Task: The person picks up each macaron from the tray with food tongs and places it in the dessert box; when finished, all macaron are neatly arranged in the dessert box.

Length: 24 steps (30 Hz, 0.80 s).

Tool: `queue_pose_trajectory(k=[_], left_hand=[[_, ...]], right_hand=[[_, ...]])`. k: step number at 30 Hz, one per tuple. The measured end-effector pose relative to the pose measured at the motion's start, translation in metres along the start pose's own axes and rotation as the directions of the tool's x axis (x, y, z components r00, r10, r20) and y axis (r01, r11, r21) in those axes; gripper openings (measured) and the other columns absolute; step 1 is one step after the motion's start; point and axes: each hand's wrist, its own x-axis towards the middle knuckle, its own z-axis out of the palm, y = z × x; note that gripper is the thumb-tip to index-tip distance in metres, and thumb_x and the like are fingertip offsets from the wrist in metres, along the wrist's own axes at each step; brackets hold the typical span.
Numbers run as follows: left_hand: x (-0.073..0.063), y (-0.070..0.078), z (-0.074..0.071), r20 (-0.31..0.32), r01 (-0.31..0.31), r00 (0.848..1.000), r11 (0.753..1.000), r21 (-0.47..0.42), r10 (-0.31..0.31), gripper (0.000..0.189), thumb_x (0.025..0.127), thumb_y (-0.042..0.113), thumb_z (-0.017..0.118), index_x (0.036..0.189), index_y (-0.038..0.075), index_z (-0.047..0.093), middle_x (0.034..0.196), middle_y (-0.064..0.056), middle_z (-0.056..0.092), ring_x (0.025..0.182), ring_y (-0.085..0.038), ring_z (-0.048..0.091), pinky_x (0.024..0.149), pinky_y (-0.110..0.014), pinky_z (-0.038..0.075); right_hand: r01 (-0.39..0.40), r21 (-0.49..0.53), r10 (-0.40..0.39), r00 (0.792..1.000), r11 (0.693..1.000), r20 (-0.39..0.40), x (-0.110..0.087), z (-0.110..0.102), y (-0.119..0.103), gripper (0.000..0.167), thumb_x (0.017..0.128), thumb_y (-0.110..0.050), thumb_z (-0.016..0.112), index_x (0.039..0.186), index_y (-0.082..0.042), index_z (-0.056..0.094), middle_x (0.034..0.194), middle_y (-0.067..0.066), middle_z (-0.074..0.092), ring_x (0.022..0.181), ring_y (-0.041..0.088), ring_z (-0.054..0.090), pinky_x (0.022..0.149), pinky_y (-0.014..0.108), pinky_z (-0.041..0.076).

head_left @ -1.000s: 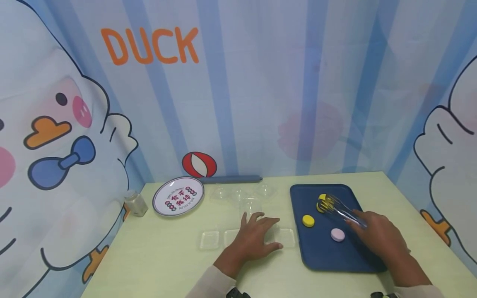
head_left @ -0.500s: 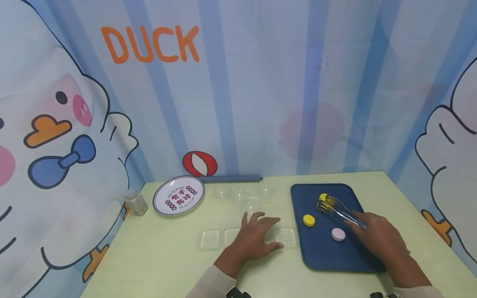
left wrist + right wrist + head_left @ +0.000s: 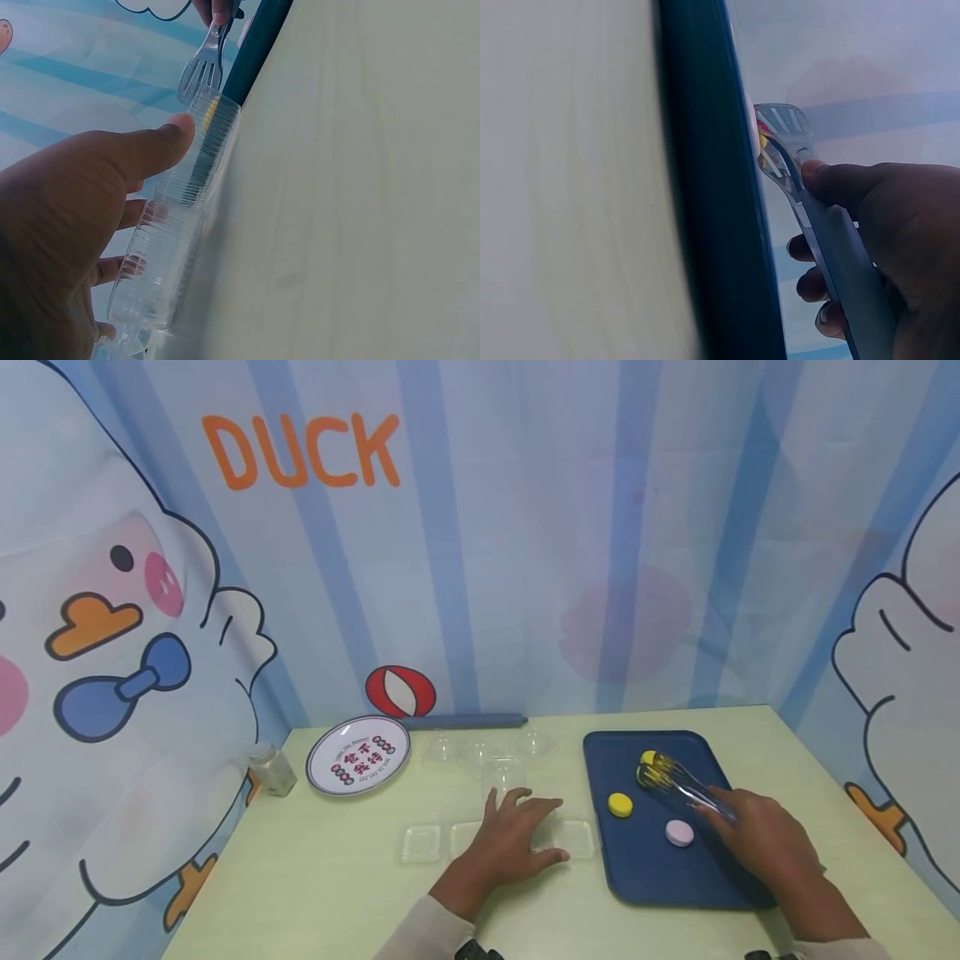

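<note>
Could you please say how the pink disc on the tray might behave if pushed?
Lying flat on the blue tray, the pink disc would probably slide rather than tip. Its round outline suggests it might roll if stood up.

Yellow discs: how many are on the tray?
2 yellow discs show: one near the left edge of the tray, one by the tips of the tongs, which may hide more.

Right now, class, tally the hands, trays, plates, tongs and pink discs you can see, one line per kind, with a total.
Hands: 2 (left hand, right hand)
Tray: 1
Plate: 1
Tongs: 1
Pink disc: 1
Total: 6
</note>
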Motion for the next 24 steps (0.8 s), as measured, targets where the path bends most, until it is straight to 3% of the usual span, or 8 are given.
queue_pose_trajectory(k=[7, 12, 19, 24], left_hand=[[0.0, 0.0, 0.0, -0.003, -0.003, 1.0, 1.0, 0.009, 0.003, 0.072, 0.096, 0.055, 0.079, 0.158, 0.027, 0.056, 0.152, 0.005, 0.069, 0.15, -0.03, 0.053, 0.127, -0.078, 0.028], [-0.001, 0.0, 0.0, -0.008, -0.001, 1.0, 1.0, 0.007, 0.001, 0.072, 0.096, 0.055, 0.079, 0.158, 0.027, 0.056, 0.152, 0.005, 0.069, 0.15, -0.031, 0.053, 0.127, -0.078, 0.027], [-0.001, -0.001, 0.002, -0.012, -0.003, 1.0, 1.0, 0.023, 0.003, 0.073, 0.095, 0.056, 0.079, 0.158, 0.028, 0.057, 0.152, 0.006, 0.069, 0.149, -0.03, 0.053, 0.126, -0.078, 0.029], [-0.001, 0.001, -0.002, -0.014, -0.011, 1.0, 0.999, 0.032, 0.011, 0.071, 0.096, 0.056, 0.078, 0.157, 0.026, 0.058, 0.151, 0.005, 0.069, 0.149, -0.03, 0.053, 0.126, -0.078, 0.03]], right_hand=[[0.043, 0.01, -0.043, 0.998, 0.999, -0.042, -0.006, -0.001, -0.001, 0.052, 0.103, -0.034, 0.075, 0.139, 0.003, 0.07, 0.126, 0.032, 0.075, 0.113, 0.055, 0.072, 0.087, 0.07, 0.059], [0.125, 0.06, -0.121, 0.99, 0.99, -0.076, -0.01, 0.0, -0.003, 0.049, 0.102, -0.033, 0.077, 0.137, 0.002, 0.073, 0.126, 0.032, 0.076, 0.115, 0.054, 0.073, 0.092, 0.071, 0.059], [0.286, 0.12, -0.263, 0.949, 0.951, -0.174, -0.016, 0.0, -0.008, 0.038, 0.096, -0.023, 0.085, 0.127, -0.001, 0.079, 0.11, 0.021, 0.082, 0.097, 0.041, 0.079, 0.08, 0.061, 0.063], [0.328, 0.108, -0.308, 0.936, 0.939, -0.169, -0.019, -0.001, -0.015, 0.04, 0.096, -0.025, 0.085, 0.128, -0.003, 0.079, 0.107, 0.015, 0.082, 0.089, 0.03, 0.078, 0.074, 0.052, 0.063]])
